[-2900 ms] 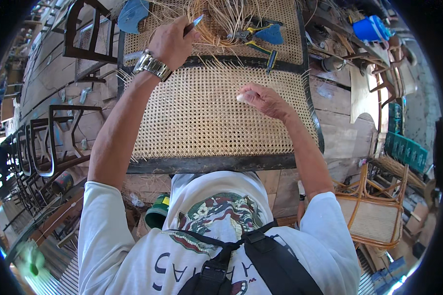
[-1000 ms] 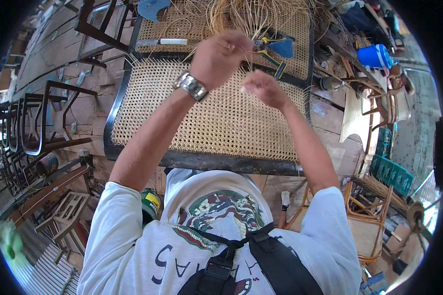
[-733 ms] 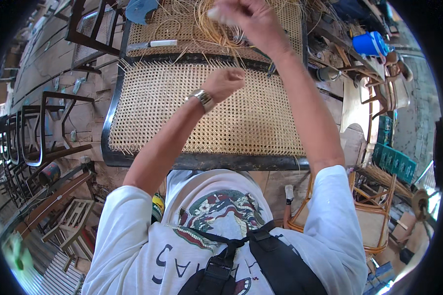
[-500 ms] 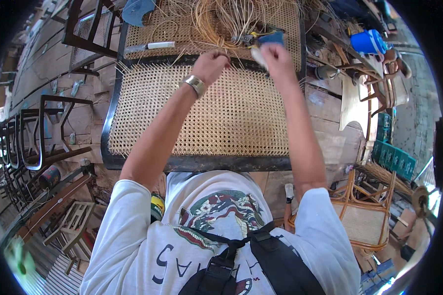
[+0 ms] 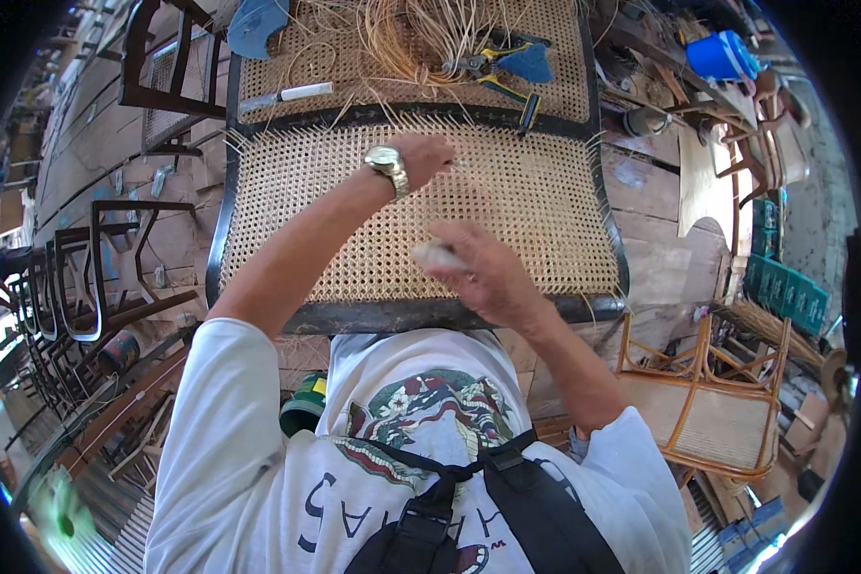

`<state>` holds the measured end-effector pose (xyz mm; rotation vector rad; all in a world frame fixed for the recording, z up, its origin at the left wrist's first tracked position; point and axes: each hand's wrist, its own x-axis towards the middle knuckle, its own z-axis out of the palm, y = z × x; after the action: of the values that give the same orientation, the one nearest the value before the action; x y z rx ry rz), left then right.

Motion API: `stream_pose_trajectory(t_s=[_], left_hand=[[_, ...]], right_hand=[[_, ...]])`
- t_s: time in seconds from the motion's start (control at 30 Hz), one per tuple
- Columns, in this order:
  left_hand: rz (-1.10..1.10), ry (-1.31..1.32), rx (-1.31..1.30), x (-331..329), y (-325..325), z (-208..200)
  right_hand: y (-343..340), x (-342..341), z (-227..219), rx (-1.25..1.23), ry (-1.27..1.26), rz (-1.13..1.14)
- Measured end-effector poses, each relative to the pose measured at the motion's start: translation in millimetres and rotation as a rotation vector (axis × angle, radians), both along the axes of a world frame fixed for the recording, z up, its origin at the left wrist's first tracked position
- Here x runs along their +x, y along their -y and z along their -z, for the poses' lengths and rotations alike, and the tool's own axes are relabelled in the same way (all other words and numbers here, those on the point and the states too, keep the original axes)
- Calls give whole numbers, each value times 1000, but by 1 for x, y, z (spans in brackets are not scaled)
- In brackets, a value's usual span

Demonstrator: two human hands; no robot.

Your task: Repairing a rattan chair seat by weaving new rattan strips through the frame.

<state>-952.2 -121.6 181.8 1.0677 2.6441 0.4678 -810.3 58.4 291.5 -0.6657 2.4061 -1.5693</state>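
Note:
A cane seat panel (image 5: 344, 225), woven in an open mesh on a dark frame, lies in front of me. Above its far half is my left hand (image 5: 421, 158), a watch at the wrist. Its fingers are bent together, and whatever they may pinch is too small to make out. Nearer to me, over the right middle of the mesh, my right hand (image 5: 488, 273) is closed around a white, blunt-ended object (image 5: 437, 256), blurred by motion. Short loose cane ends stick out along the panel's far edge.
Beyond stands a second cane panel (image 5: 359, 72) carrying loose cane strands (image 5: 407, 43), yellow-handled pliers (image 5: 474, 65), a blue flat piece (image 5: 526, 64) and a white-handled knife (image 5: 306, 92). Dark chair frames (image 5: 96, 258) stand left; a rattan chair (image 5: 717, 421) and blue bucket (image 5: 720, 55) are right.
My right hand has come back toward me from the panel's far edge, still around the white object. My left hand has shifted slightly nearer and right. The pliers are now uncovered.

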Motion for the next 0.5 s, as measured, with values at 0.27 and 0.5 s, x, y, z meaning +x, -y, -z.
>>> stream_pose_trajectory(t_s=[0.27, 0.5], left_hand=[[-378, -20, 138, 142, 48, -96], [-723, 23, 147, 202, 63, -85]], right_hand=[[-93, -114, 119, 599, -244, 500], [51, -94, 85, 540, -146, -178]])
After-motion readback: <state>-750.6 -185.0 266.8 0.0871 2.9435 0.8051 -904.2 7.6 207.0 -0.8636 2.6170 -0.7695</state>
